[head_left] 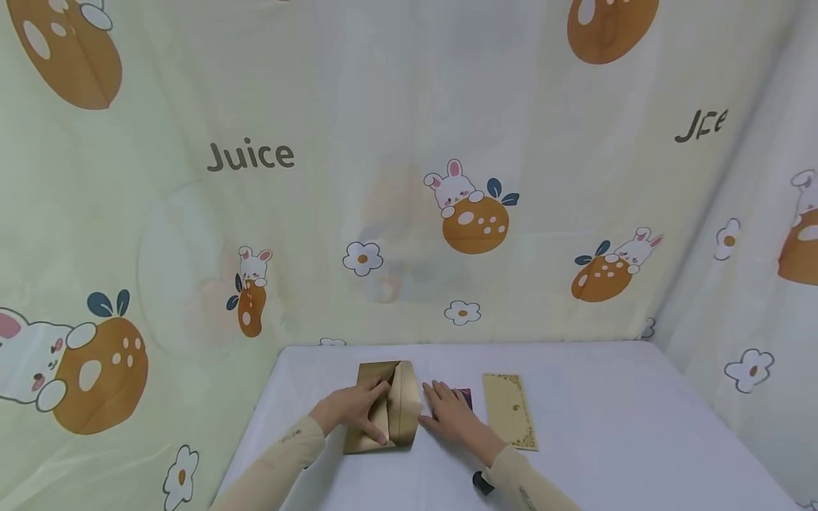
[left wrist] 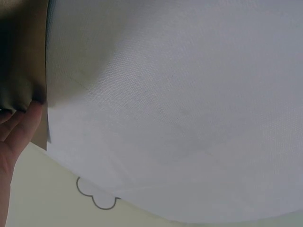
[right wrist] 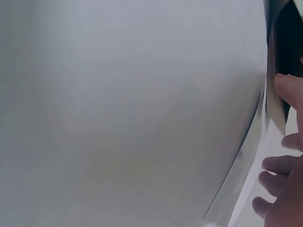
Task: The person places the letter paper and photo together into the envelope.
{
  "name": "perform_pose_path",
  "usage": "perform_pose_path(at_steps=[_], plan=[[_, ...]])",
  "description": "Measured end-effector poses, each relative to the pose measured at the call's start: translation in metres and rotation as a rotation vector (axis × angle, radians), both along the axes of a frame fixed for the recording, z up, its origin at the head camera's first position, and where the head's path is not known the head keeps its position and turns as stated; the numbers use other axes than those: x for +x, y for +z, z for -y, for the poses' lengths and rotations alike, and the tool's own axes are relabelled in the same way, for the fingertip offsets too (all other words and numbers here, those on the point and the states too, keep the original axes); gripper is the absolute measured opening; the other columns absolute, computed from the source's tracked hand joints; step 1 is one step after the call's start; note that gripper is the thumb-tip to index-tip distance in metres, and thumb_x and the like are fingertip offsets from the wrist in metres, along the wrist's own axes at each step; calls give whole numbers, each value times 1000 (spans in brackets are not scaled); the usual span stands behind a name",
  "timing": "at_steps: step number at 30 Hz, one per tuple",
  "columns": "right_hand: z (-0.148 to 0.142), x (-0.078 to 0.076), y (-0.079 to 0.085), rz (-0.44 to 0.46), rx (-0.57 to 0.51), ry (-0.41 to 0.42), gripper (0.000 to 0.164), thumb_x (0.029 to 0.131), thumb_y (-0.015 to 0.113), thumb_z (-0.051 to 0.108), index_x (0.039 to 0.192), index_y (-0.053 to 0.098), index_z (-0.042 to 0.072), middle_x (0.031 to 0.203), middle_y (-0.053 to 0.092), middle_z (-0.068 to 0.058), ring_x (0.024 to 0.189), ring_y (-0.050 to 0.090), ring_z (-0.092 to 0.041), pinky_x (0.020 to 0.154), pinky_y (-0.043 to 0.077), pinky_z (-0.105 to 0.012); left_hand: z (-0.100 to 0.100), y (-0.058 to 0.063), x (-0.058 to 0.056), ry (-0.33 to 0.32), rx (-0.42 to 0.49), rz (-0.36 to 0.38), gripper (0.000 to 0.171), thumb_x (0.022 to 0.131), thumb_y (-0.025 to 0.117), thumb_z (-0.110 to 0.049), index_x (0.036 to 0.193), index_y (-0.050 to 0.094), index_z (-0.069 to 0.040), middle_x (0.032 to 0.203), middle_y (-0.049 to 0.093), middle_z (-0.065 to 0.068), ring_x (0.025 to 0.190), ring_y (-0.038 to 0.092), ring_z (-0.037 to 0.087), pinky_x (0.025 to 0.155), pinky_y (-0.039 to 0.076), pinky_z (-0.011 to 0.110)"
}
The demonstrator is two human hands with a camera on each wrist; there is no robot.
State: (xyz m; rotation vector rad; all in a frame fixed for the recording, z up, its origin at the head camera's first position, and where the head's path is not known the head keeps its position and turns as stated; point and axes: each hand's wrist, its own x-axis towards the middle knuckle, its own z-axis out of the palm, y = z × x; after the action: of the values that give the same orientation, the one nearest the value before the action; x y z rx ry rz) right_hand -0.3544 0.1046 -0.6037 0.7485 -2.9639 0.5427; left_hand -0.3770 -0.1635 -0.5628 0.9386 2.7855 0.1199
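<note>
A gold paper envelope lies on the white table with its wide flap raised along the right side. My left hand rests on the envelope's body, thumb and fingers spread and relaxed. In the left wrist view, fingertips touch the brown paper near its edge. Just right of the flap is my right hand, fingers extended, thumb at the flap's edge. Part of a dark red patterned piece shows behind the right hand, which hides the rest. The right wrist view catches the right hand beside the flap's edge.
A pale gold card with an ornate border lies to the right of the right hand. The white tablecloth extends further right. A printed curtain hangs behind the table and along its sides.
</note>
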Motion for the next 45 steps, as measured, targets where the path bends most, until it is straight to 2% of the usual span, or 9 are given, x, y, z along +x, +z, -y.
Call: perform_pose_path(at_steps=[7, 14, 22, 26, 29, 34, 38, 41, 45], plan=[[-25, -1, -2, 25, -16, -86, 75, 97, 65, 41, 150, 37, -6, 153, 40, -32, 143, 35, -49, 114, 28, -65, 1, -4, 1, 1, 1, -8, 103, 66, 75, -77, 141, 35, -19, 157, 35, 28, 134, 53, 36, 99, 52, 46], [-48, -7, 4, 100, 54, -217, 85, 95, 66, 46, 150, 34, -11, 156, 31, -35, 147, 26, -52, 118, 22, -64, 2, 3, 4, -2, -17, -20, 104, 68, 76, -76, 144, 34, -18, 157, 35, 27, 133, 53, 37, 98, 52, 48], [-53, -7, 11, 163, 52, -251, 84, 91, 71, 46, 143, 42, -14, 155, 29, -38, 148, 22, -54, 119, 20, -64, 1, 6, 3, -2, -21, 14, 105, 69, 76, -74, 146, 33, -19, 159, 33, 27, 136, 51, 38, 99, 51, 49], [-54, -7, 13, 133, 42, -277, 85, 86, 77, 46, 138, 46, -14, 153, 32, -39, 147, 24, -54, 117, 22, -66, 0, 3, 1, 2, -29, 10, 105, 69, 75, -77, 147, 32, -21, 160, 33, 25, 135, 52, 36, 99, 52, 48], [-53, -9, 13, 103, 21, -299, 82, 82, 82, 46, 130, 50, -11, 144, 43, -36, 139, 36, -52, 114, 29, -65, 0, 1, 0, 1, -32, 1, 105, 67, 74, -78, 146, 33, -22, 159, 34, 24, 132, 55, 36, 96, 53, 47], [-49, -11, 16, 97, -80, -331, 70, 77, 88, 38, 119, 49, -2, 110, 58, -21, 102, 52, -35, 94, 45, -55, 0, 2, -2, -4, -36, -9, 106, 67, 74, -78, 147, 33, -21, 159, 35, 25, 131, 56, 35, 95, 54, 46], [-49, -13, 14, 140, -214, -321, 54, 83, 83, 17, 119, 46, 0, 101, 64, -16, 88, 59, -23, 82, 52, -43, 0, 2, -2, -4, -40, 3, 106, 68, 75, -76, 148, 32, -21, 160, 33, 26, 133, 54, 36, 98, 53, 46], [-52, -16, 11, 163, -324, -300, 42, 89, 72, 2, 122, 45, 0, 96, 65, -16, 79, 59, -20, 70, 53, -36, 0, 1, -1, -1, -41, 9, 106, 68, 76, -76, 148, 32, -21, 160, 32, 26, 134, 53, 36, 99, 52, 46], [-62, -16, 12, 138, -445, -229, 32, 89, 63, -8, 117, 49, -4, 83, 63, -15, 69, 55, -18, 58, 47, -30, -1, -1, 1, 11, -35, 13, 106, 68, 76, -76, 148, 33, -21, 159, 32, 26, 135, 52, 37, 99, 52, 48]])
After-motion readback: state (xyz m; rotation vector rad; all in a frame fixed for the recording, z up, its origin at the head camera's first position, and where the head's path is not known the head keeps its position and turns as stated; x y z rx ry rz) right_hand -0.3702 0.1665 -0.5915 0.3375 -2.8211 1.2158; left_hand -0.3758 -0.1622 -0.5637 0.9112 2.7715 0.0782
